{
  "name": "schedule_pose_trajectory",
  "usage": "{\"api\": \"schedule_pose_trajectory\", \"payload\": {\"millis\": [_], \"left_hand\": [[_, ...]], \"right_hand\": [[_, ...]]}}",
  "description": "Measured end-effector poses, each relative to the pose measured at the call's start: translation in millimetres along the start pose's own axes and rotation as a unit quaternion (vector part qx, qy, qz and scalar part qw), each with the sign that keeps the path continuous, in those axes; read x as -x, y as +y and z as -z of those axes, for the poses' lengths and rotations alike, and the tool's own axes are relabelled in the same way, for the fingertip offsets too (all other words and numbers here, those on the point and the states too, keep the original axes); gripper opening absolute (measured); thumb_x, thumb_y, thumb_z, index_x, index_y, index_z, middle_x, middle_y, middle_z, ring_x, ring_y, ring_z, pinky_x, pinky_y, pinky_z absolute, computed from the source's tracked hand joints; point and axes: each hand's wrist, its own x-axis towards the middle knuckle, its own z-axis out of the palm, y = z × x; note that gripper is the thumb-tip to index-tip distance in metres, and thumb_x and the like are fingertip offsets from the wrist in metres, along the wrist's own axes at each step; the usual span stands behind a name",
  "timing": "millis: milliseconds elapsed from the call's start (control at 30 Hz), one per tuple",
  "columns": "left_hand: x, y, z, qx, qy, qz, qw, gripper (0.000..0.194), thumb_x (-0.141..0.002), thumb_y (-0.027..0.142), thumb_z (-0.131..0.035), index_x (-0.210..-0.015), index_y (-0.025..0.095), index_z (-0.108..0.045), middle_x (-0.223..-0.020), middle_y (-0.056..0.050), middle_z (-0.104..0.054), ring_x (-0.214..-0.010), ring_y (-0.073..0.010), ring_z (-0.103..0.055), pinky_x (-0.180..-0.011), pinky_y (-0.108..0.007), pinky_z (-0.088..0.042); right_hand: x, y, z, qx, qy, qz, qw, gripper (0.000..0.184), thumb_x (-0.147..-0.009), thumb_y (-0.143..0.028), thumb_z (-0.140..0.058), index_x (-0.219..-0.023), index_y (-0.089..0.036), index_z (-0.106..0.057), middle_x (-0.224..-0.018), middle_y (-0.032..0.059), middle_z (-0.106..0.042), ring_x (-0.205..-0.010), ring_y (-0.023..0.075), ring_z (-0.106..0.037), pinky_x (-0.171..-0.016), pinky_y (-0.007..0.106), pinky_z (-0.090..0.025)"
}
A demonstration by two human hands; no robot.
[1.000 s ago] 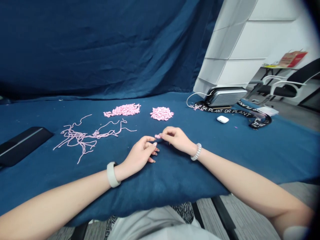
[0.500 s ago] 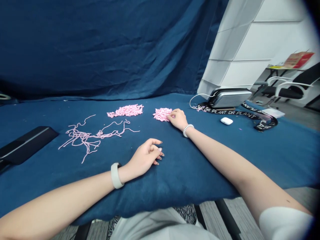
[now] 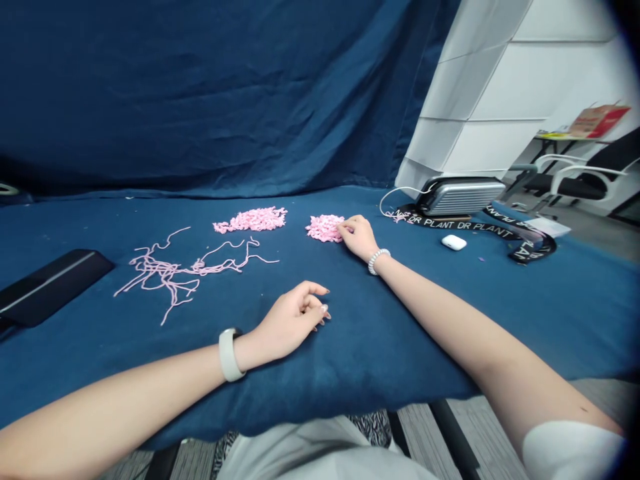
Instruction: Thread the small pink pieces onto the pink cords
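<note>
My right hand (image 3: 357,237) is at the right edge of a small bumpy pink heap (image 3: 323,228), thumb and fingers closed together against it. Whatever they pinch is hidden by the fingertips. Around that wrist is a pale coiled band (image 3: 379,261). Nearer to me, my left hand (image 3: 290,320) rests on the blue cloth with its fingers loosely bent and apart, holding nothing. A light grey wristband (image 3: 229,355) sits on that wrist. To the left of the small heap lies a larger pink heap (image 3: 253,219) of the same look. Loose pink yarn strands (image 3: 175,270) sprawl in front of it.
A black flat object (image 3: 55,287) lies at the left. Toward the right are a ribbed silver case (image 3: 460,197), a black lettered strap (image 3: 435,223) and a white earbud case (image 3: 453,242). Blue cloth (image 3: 225,100) hangs behind; a white chair (image 3: 575,170) stands beyond.
My right hand has shifted slightly to the right along the edge of the small pink heap. My left hand stays almost where it was.
</note>
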Motion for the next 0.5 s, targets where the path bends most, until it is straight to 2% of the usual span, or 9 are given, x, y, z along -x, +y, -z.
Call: {"api": "schedule_pose_trajectory", "payload": {"millis": [133,267,400,500], "left_hand": [[1,0,0.3,-0.032,-0.004,-0.018,0.999,0.026,-0.086,0.033,-0.048,-0.108,0.019,-0.046,-0.084,-0.002,-0.061,-0.077,-0.0132,-0.059,-0.07,-0.028,-0.046],[2,-1,0.9,-0.041,-0.005,-0.023,0.999,0.025,-0.087,0.033,-0.047,-0.108,0.02,-0.046,-0.085,-0.002,-0.062,-0.077,-0.0132,-0.059,-0.07,-0.028,-0.045],[2,-3,0.0,-0.049,-0.008,-0.03,0.998,0.025,-0.085,0.031,-0.048,-0.108,0.019,-0.047,-0.086,-0.003,-0.062,-0.076,-0.0132,-0.058,-0.069,-0.027,-0.046],[0,-2,-1.8,-0.028,-0.01,-0.012,0.999,0.027,-0.084,0.031,-0.049,-0.108,0.019,-0.047,-0.086,-0.004,-0.062,-0.077,-0.014,-0.059,-0.065,-0.027,-0.048]], "right_hand": [[-1,4,-2,0.002,-0.011,0.008,1.0,0.053,-0.074,-0.057,-0.033,-0.091,-0.018,-0.065,-0.11,0.0032,-0.044,-0.102,-0.0019,-0.038,-0.112,0.024,-0.03],[2,1,-1,0.013,0.001,0.033,0.999,0.055,-0.075,-0.057,-0.032,-0.11,-0.022,-0.058,-0.119,0.0034,-0.039,-0.113,0.0024,-0.035,-0.116,0.028,-0.028],[3,-9,-1,0.091,0.01,0.103,0.99,0.062,-0.075,-0.062,-0.032,-0.126,-0.029,-0.043,-0.134,0.0001,-0.023,-0.129,0.0109,-0.024,-0.118,0.034,-0.023],[-4,-20,-6,0.154,0.004,0.126,0.98,0.066,-0.074,-0.067,-0.025,-0.131,-0.035,-0.033,-0.14,-0.0051,-0.007,-0.137,0.0168,-0.013,-0.118,0.04,-0.02]]}}
